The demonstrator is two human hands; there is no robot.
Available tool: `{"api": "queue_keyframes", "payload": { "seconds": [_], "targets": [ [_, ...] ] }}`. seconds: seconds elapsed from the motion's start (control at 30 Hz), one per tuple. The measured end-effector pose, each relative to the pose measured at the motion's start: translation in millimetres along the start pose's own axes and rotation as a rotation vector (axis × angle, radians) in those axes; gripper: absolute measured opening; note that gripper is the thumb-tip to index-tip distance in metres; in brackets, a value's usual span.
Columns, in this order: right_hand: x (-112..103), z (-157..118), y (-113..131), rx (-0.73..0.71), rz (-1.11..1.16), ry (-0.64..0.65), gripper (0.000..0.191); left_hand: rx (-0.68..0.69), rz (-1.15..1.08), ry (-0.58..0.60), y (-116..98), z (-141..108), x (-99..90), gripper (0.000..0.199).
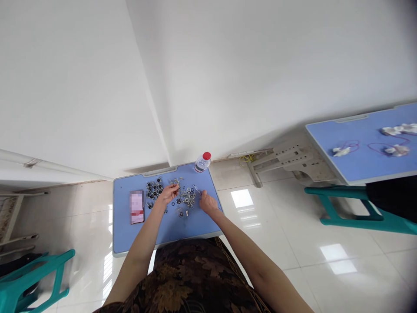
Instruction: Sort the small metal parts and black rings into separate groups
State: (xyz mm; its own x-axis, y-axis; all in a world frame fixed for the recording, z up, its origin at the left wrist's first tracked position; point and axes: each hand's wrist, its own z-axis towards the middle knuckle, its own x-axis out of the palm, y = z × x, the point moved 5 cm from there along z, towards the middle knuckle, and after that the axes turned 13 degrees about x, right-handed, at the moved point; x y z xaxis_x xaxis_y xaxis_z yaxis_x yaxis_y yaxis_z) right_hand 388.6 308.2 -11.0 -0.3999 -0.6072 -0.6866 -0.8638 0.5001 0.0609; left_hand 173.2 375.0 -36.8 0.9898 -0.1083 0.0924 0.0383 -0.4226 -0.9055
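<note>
On a small blue table [124, 237] lie loose metal parts. My left hand [169, 193] is closed in a pinch above them; whatever sits between its fingertips is too small to make out. At the right side my right hand [209, 203] is closed around a slim silvery tool [197, 189], its kind unclear, which points up and left. Between the hands spreads a pile of small rings and metal pieces [189, 196]. Left of my left hand is a heap of silvery parts with black round ends [153, 189]. A small cluster of brassy bits [176, 181] lies just beyond my left fingertips.
A phone [137, 207] with a lit screen lies at the table's left. A clear bottle with a red cap [202, 162] stands at the back right corner, near the white wall [228, 78]. Green stools [352, 208] and another blue table [365, 165] are off to the sides.
</note>
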Motion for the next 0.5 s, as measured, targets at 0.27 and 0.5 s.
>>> {"api": "queue_keyframes", "payload": {
  "seconds": [0.27, 0.5],
  "targets": [
    [-4.7, -0.9, -2.9, -0.020, -0.020, -0.013, 0.033, -0.136, -0.099, -0.075, 15.2, -20.0, -9.9, 0.025],
    [-7.3, -7.4, -1.4, -0.087, -0.082, -0.120, 0.032, 0.070, 0.383, -0.050, -11.5, -8.2, -20.3, 0.015]
  ]
}}
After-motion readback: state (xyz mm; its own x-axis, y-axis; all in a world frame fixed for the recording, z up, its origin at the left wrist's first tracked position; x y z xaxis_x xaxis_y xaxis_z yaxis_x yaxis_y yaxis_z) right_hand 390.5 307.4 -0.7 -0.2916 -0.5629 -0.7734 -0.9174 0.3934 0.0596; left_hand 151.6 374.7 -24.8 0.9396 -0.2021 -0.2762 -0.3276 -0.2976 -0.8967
